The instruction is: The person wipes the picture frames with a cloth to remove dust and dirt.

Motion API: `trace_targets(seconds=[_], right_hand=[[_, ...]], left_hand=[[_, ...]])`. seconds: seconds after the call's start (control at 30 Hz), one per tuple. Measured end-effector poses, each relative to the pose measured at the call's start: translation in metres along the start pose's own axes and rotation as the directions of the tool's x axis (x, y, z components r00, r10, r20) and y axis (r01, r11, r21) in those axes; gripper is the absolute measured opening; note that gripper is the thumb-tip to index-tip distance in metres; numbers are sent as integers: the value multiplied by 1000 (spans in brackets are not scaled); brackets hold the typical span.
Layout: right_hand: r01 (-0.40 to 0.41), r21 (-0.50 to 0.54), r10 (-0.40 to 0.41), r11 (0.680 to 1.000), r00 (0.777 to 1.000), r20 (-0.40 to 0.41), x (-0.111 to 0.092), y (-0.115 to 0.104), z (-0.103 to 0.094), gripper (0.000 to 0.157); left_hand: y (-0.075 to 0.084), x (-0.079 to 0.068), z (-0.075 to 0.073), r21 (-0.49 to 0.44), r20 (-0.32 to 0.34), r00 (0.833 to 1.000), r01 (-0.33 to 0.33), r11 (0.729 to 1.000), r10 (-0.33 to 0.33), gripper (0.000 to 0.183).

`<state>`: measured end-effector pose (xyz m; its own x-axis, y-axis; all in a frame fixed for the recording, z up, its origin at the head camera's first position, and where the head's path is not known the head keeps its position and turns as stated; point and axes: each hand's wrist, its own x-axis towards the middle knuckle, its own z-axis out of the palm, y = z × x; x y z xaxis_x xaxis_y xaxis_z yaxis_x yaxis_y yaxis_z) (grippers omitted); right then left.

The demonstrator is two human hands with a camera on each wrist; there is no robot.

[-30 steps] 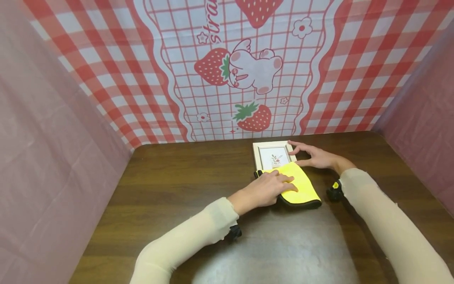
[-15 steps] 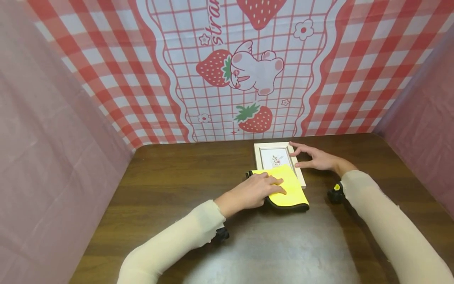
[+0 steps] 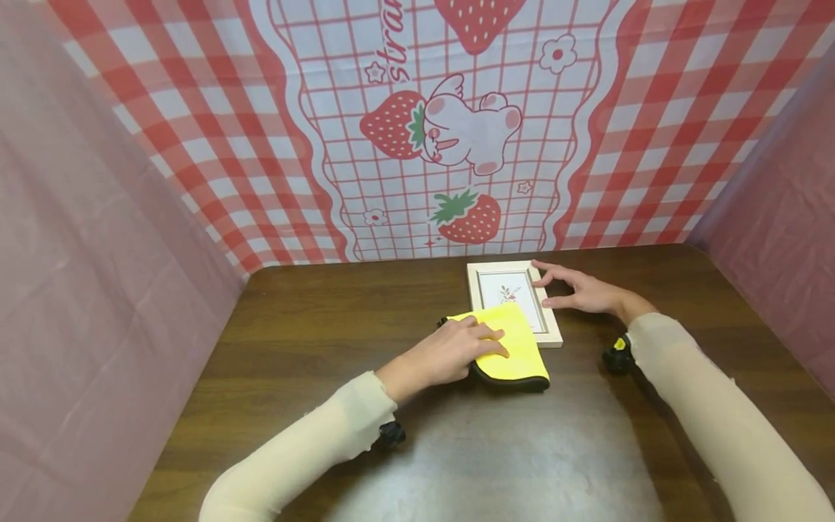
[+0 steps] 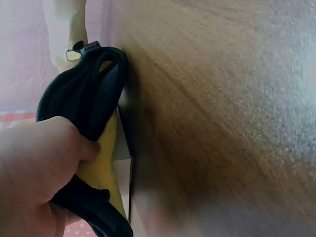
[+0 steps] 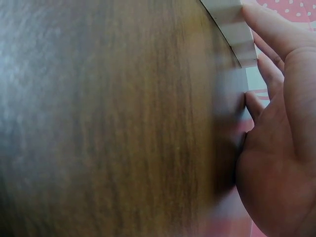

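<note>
A cream picture frame (image 3: 475, 284) with a small flower print lies face up near the back edge of the table. My left hand (image 3: 449, 351) holds a folded yellow cloth (image 3: 518, 357) with black edging, which covers the frame's lower left part. In the left wrist view, the thumb presses into the folds of the cloth (image 4: 74, 98). My right hand (image 3: 583, 291) rests against the frame's right side, fingers spread, index fingertip at the upper right corner. In the right wrist view, the thumb tip touches the frame's edge (image 5: 236, 27).
The dark brown wooden table (image 3: 326, 326) reaches back to a red and white strawberry-print curtain (image 3: 470, 145). Pink cloth walls (image 3: 98, 254) stand at the left and right. Black wrist devices (image 3: 617, 357) hang beneath both cuffs.
My left hand has drawn the yellow cloth leftward and slightly down across the frame, uncovering its lower right corner. The right hand has stayed at the frame's right side.
</note>
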<state>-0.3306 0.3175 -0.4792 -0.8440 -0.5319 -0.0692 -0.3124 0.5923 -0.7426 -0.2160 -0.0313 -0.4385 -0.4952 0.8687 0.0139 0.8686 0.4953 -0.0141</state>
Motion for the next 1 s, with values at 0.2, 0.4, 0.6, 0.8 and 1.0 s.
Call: trace_targets(seconds=[0.2,0.4,0.6,0.8,1.0], right_hand=[[8,7,-8,1000,1000,-3,1,0,1,30],[12,6,-12,1000,1000,-9,1,0,1,29],[8,19,-8,1000,1000,-1,1,1,2,29],[15,13,-14,1000,1000,-9,1,2,2,30],[15,11,-15,1000,1000,-8,1,3,1,30]], left_hand=[[-4,-1,-1,32,-79,997,-17,999,20,60],[-10,-4,-4,7,-196,980,-23,1000,24,59],[-18,-9,-6,-14,-255,967,-21,1000,17,54],[-26,-14,-3,-31,-259,966,-22,999,14,50],[-34,-18,3,-99,-155,988,-24,995,9,56]])
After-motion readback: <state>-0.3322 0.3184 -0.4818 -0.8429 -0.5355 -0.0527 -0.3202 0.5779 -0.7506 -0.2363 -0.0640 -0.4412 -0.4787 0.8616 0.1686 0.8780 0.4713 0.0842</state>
